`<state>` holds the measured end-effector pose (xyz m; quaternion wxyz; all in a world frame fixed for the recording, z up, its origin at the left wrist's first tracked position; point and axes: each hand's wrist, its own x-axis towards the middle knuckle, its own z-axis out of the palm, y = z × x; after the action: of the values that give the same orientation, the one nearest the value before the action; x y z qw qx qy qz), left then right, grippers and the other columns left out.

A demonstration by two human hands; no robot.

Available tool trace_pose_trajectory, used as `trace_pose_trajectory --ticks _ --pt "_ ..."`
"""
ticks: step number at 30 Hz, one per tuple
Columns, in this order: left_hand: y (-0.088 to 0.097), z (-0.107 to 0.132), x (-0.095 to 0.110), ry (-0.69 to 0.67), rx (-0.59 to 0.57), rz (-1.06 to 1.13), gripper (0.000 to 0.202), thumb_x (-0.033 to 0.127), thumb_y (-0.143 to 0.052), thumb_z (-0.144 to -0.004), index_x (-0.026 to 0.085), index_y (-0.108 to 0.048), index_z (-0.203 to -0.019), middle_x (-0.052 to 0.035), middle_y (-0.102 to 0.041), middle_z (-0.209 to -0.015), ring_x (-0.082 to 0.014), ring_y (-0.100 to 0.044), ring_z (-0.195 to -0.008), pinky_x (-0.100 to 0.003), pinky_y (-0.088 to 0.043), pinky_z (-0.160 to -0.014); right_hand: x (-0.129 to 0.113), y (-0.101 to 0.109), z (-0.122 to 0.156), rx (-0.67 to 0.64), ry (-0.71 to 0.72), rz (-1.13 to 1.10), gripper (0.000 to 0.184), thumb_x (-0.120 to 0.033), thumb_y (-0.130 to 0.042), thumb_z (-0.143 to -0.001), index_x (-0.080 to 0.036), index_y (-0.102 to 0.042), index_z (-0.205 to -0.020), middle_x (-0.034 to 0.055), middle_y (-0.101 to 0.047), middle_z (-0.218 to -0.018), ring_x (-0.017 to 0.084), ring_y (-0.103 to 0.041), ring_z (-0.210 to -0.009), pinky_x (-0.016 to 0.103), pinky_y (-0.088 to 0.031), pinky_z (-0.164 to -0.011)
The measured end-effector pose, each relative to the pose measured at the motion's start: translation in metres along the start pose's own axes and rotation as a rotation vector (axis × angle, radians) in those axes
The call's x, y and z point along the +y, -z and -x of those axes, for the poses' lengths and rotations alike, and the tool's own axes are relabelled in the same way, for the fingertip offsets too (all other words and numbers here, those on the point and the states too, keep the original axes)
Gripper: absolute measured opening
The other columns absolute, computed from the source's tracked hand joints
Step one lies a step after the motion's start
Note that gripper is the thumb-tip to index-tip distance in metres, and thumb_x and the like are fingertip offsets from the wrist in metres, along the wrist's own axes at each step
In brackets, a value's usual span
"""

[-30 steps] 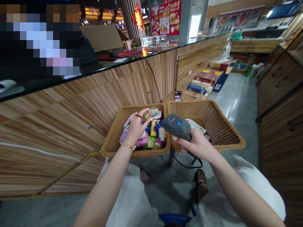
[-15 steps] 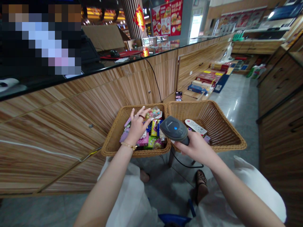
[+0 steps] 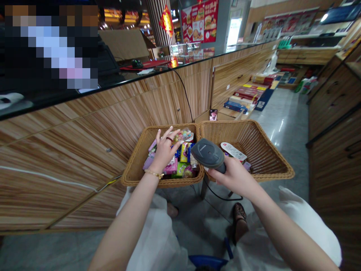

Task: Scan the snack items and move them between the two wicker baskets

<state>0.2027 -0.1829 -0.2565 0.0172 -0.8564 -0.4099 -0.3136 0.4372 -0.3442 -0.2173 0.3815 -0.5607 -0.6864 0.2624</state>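
My left hand [image 3: 163,148] hovers over the left wicker basket [image 3: 135,171], fingers spread, just touching a clear packet of coloured sweets [image 3: 184,134] on top of several bright snack packets [image 3: 180,163]. My right hand [image 3: 235,175] grips a dark grey barcode scanner [image 3: 208,153] by its handle, its head over the seam between the two baskets. The right wicker basket [image 3: 267,158] holds a white labelled packet [image 3: 233,151] and little else that I can see.
A long wood-panelled counter [image 3: 84,131] with a black top runs along the left. The scanner cable [image 3: 222,196] hangs below the baskets. Boxed goods [image 3: 242,98] are stacked on the floor beyond, and dark cabinets [image 3: 335,124] line the right side.
My left hand has opened, its fingers now spread over the sweets packet it pinched before. The scanner has dropped slightly and shifted left; its blue light no longer shows.
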Motion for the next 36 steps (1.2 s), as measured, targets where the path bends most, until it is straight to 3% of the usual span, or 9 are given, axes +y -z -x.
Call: trace_pose_trajectory --ticks 8,14,17,19,22,27,31,36 --pt "0.000 -0.004 0.005 -0.040 -0.030 -0.013 0.040 0.037 -0.057 -0.102 0.027 -0.057 -0.141 -0.0096 -0.066 -0.144 -0.0254 -0.048 -0.147 -0.059 -0.015 -0.130 0.002 0.003 0.000 -0.005 -0.019 -0.003 0.006 -0.027 -0.064 -0.082 -0.022 -0.064 -0.085 0.0026 -0.069 -0.064 0.028 -0.073 -0.074 0.032 -0.051 -0.065" --pt "0.006 -0.024 0.044 -0.266 -0.150 -0.033 0.041 0.025 -0.055 -0.102 0.031 -0.057 -0.142 -0.0044 -0.066 -0.144 -0.0248 -0.046 -0.149 -0.064 -0.006 -0.130 -0.001 0.010 0.001 0.017 -0.025 0.003 0.005 -0.027 -0.064 -0.080 -0.023 -0.062 -0.081 0.0034 -0.069 -0.063 0.029 -0.073 -0.073 0.032 -0.051 -0.065" --pt "0.006 -0.037 0.064 -0.352 -0.213 -0.052 0.049 0.017 -0.051 -0.102 0.034 -0.053 -0.148 -0.0021 -0.059 -0.153 -0.0246 -0.036 -0.155 -0.065 -0.004 -0.130 -0.002 0.012 0.001 0.007 -0.043 -0.010 0.006 -0.028 -0.063 -0.080 -0.024 -0.059 -0.079 0.0037 -0.068 -0.062 0.028 -0.073 -0.072 0.032 -0.051 -0.063" --pt "0.007 -0.042 0.067 -0.347 -0.213 -0.070 0.053 0.017 -0.051 -0.102 0.034 -0.048 -0.152 -0.0019 -0.051 -0.160 -0.0252 -0.030 -0.158 -0.065 -0.004 -0.130 -0.001 0.013 0.001 0.010 -0.047 -0.012 0.007 -0.030 -0.063 -0.081 -0.024 -0.059 -0.079 0.0035 -0.068 -0.062 0.028 -0.073 -0.072 0.032 -0.051 -0.063" --pt "0.009 -0.042 0.049 -0.226 -0.163 -0.100 0.055 0.025 -0.053 -0.102 0.031 -0.044 -0.156 -0.0043 -0.046 -0.163 -0.0280 -0.028 -0.159 -0.065 -0.009 -0.130 0.003 0.016 0.000 0.028 -0.049 -0.022 0.010 -0.032 -0.062 -0.082 -0.023 -0.059 -0.079 0.0029 -0.067 -0.061 0.028 -0.072 -0.071 0.032 -0.051 -0.063" --pt "0.014 -0.027 -0.011 -0.046 -0.147 -0.148 0.066 0.036 -0.061 -0.098 0.030 -0.038 -0.160 -0.0090 -0.043 -0.165 -0.0328 -0.029 -0.158 -0.068 -0.010 -0.128 0.008 0.021 -0.001 0.050 -0.061 -0.068 0.012 -0.033 -0.062 -0.084 -0.022 -0.058 -0.079 0.0015 -0.066 -0.059 0.025 -0.071 -0.070 0.031 -0.051 -0.063" --pt "0.011 -0.019 -0.042 -0.010 -0.261 -0.194 0.075 0.042 -0.067 -0.094 0.025 -0.037 -0.161 -0.0138 -0.040 -0.166 -0.0365 -0.027 -0.158 -0.070 -0.009 -0.127 0.009 0.021 -0.002 0.042 -0.084 -0.077 0.014 -0.035 -0.062 -0.084 -0.023 -0.057 -0.080 0.0011 -0.066 -0.058 0.025 -0.070 -0.067 0.031 -0.051 -0.061" --pt "-0.004 -0.029 -0.050 -0.064 -0.428 -0.237 0.076 0.045 -0.069 -0.090 0.025 -0.041 -0.158 -0.0133 -0.040 -0.166 -0.0381 -0.026 -0.158 -0.068 -0.006 -0.127 0.009 0.019 -0.004 0.001 -0.083 -0.066 0.017 -0.035 -0.062 -0.085 -0.023 -0.057 -0.074 0.0017 -0.066 -0.057 0.024 -0.070 -0.066 0.031 -0.051 -0.061"
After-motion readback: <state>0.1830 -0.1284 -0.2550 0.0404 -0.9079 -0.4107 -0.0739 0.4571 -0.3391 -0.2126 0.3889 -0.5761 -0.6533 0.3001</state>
